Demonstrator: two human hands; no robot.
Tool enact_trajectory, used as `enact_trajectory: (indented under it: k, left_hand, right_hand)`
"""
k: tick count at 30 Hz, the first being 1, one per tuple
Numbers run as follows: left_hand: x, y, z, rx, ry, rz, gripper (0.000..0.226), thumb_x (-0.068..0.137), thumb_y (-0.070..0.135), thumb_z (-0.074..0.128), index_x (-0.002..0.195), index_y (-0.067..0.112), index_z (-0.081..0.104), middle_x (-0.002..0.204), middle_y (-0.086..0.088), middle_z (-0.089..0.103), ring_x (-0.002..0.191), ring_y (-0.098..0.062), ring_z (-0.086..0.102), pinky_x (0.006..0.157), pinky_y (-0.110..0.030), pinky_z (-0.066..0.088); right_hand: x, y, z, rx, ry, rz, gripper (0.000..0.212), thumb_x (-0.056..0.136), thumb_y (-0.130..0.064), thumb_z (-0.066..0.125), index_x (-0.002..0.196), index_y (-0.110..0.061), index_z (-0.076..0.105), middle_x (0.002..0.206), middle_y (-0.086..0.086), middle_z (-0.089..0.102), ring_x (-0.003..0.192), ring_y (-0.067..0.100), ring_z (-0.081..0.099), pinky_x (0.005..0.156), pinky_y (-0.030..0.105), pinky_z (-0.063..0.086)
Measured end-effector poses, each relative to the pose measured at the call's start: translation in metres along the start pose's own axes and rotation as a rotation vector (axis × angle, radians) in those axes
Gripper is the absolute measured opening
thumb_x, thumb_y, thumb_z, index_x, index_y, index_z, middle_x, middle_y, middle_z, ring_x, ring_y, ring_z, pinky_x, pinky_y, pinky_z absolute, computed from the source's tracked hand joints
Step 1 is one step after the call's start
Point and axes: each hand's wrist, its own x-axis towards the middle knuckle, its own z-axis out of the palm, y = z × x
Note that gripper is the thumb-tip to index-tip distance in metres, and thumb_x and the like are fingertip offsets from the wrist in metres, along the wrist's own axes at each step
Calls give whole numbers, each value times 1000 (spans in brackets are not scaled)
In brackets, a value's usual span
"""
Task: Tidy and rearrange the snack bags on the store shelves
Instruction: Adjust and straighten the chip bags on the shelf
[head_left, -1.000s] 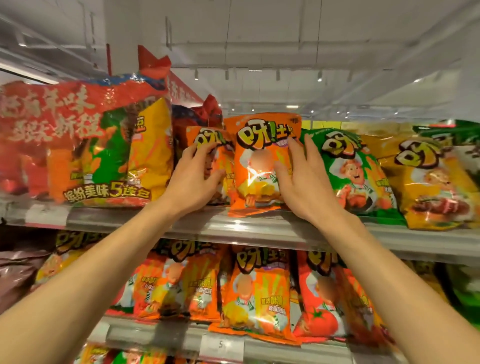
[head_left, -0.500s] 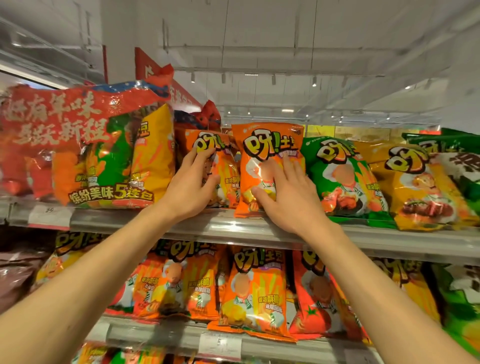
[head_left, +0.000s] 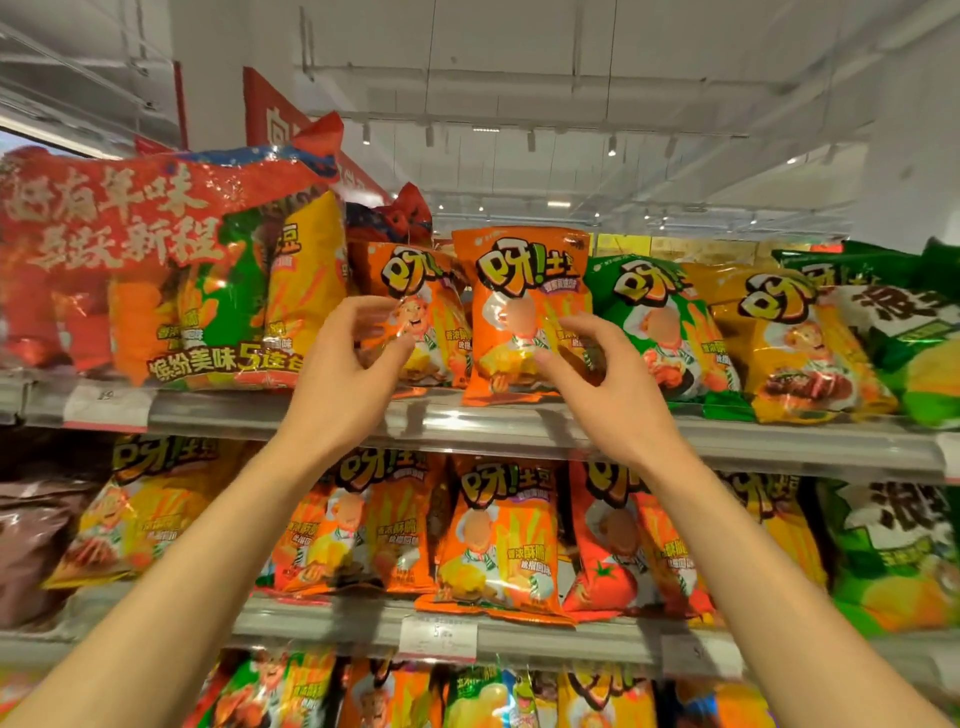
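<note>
Both hands are raised to the top shelf, each grip spread apart with fingers curled and nothing clamped. The left hand hovers in front of the lower corner of an orange snack bag that leans back and sits partly behind its neighbour; whether its fingertips touch the foil cannot be told. The right hand is just below and to the right of the front orange bag, which stands upright at the shelf's front lip between the two grips, its face turned outward and its base slightly overhanging the lip.

Judging from how things lie, this front bag looks set in place and the hands appear free of it. To the right of the right grip, a green bag and a yellow bag lean back at a slant and overlap, so that stretch still seems to want squaring up. To the left of the left grip a big multipack sags over the shelf edge. On the lower shelf, under both wrists, orange and red bags tilt and crowd one another, some hanging over the rail. The task reads as partly done: one spot on the top row is neat, much remains.
</note>
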Motion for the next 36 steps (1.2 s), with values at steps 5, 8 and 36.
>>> enact_trajectory:
  k: [5,8,36]
  left_hand:
    - [-61,-1,-13,-233,53,-102,25,98,25,67,123,25,62,109,9,70,104,-8,67,89,-31,58]
    - [-97,-14,-11,-298,65,-183,21,97,22,69,117,27,66,104,4,72,100,-16,70,89,-38,58]
    - [-163,98,223,-304,164,-307,12,94,15,69,102,25,71,98,-3,74,88,-12,69,73,-22,58]
  right_hand:
    - [-61,12,-9,243,79,147,20,95,-30,70,114,-25,68,114,-13,71,105,-3,66,90,21,54]
    - [-101,30,-16,307,141,288,8,95,-21,70,102,-18,72,88,0,75,80,3,70,70,17,53]
    - [-129,208,-245,387,140,437,11,98,-22,63,102,-15,72,82,5,76,71,13,66,66,28,54]
